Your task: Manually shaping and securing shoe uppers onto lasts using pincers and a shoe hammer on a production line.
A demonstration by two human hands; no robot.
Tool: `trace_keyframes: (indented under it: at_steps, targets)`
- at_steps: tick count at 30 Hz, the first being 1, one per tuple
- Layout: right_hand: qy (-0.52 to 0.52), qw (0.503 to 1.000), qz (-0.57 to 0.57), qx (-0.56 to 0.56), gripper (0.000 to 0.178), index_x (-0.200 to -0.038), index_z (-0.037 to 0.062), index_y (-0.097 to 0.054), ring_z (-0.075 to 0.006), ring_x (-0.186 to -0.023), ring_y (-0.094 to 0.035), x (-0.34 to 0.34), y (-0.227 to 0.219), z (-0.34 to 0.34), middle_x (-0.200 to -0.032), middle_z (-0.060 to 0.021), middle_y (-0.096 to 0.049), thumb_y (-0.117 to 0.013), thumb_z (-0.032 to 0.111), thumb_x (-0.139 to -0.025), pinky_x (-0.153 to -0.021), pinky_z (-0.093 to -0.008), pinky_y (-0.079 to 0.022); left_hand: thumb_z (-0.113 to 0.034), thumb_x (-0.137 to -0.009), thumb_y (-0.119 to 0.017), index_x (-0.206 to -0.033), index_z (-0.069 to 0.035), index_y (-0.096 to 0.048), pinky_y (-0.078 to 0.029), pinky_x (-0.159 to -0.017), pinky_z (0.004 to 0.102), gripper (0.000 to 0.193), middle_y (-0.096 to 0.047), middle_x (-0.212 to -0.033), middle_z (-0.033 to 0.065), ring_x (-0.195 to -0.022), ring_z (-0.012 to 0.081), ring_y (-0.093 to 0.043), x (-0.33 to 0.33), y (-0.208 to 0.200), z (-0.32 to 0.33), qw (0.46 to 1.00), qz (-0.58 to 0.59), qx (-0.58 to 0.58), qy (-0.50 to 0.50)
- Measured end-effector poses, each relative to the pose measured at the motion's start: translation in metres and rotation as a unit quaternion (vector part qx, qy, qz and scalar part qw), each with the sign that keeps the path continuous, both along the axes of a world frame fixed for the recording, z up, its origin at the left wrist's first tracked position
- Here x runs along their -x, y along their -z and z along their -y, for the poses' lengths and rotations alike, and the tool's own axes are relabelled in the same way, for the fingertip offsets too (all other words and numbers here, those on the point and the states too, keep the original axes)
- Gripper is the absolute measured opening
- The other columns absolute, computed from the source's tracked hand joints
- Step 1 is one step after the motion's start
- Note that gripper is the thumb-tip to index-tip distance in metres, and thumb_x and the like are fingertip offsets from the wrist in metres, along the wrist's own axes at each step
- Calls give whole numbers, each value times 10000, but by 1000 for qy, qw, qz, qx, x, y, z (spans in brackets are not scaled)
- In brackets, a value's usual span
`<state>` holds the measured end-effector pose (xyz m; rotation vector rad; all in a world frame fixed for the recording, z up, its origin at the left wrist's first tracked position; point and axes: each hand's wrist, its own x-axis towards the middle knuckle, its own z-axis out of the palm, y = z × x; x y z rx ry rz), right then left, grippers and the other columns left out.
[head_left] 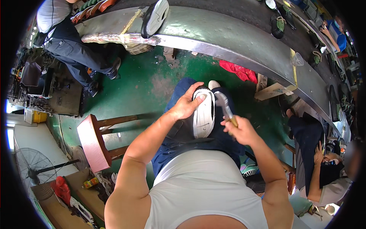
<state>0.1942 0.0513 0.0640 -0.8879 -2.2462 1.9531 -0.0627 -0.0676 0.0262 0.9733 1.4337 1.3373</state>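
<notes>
A shoe (pixel 204 119) lies over my lap with its white underside facing up and a dark edge showing at its far end. My left hand (pixel 187 103) is closed round the shoe's far left side, thumb across the white underside. In my right hand (pixel 240 129) is a hammer (pixel 225 106), gripped by its wooden handle. Its metal head is just right of the shoe's far end, apparently apart from it. My dark trousers (pixel 179 129) are under the shoe.
Ahead curves a metal-edged conveyor bench (pixel 213 24) carrying several shoes. A pink-topped stool (pixel 91 143) and a standing fan (pixel 34 168) are at left. A red cloth (pixel 238 71) lies on the green floor. One person (pixel 72 45) stands far left; another (pixel 320 164) sits at right.
</notes>
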Motion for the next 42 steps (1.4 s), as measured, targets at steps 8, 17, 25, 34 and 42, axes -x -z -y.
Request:
trace_keyframes:
  at_steps: [8, 17, 25, 34, 42]
  targets:
    - [-37, 996, 57, 62, 239, -1085, 10, -621, -125, -676, -627, 17, -11, 1, -859, -60, -678, -565, 230, -1013, -596, -282, -503, -360, -1054, -518, -1530, -124, -289, -380, -1073, 318, 578, -555, -1300, 92, -1210, 170, -494, -3, 0, -9, 998, -57, -5, 32]
    - [28, 962, 23, 271, 293, -1182, -18, -576, -203, -918, -671, 31, -19, 0, -1039, -111, -662, -534, 225, -1024, -552, -278, -543, -426, -1044, -506, -1520, -82, -299, -362, -1105, 344, 623, -520, -1384, 189, -1302, 266, -483, 5, 5, -14, 998, -34, 43, 41]
    - [-63, 996, 60, 3, 208, -960, -2, -610, -152, -659, -637, 40, 5, -18, -738, -62, -663, -558, 195, -1003, -617, -323, -504, -282, -1037, -573, -1447, -83, -444, -442, -1013, 303, 474, -614, -1237, 96, -1144, 155, -553, 7, 17, -15, 998, -53, 9, -14]
    - [-32, 934, 41, -352, 234, -1056, -39, -586, -410, -831, -683, 32, 22, 7, -895, -239, -679, -605, 167, -946, -750, -498, -542, -87, -1001, -606, -1454, -98, -459, -443, -1024, 291, 476, -588, -1296, 58, -1175, 131, -542, 27, 17, -17, 990, 123, 24, 67]
    - [-104, 936, 136, -308, 199, -1027, -29, -564, -397, -802, -684, 29, 19, -18, -850, -255, -662, -609, 147, -946, -735, -467, -556, -117, -965, -646, -1357, -71, -568, -508, -898, 274, 402, -676, -1126, 52, -994, 124, -624, 5, 44, -50, 992, 88, 72, -60]
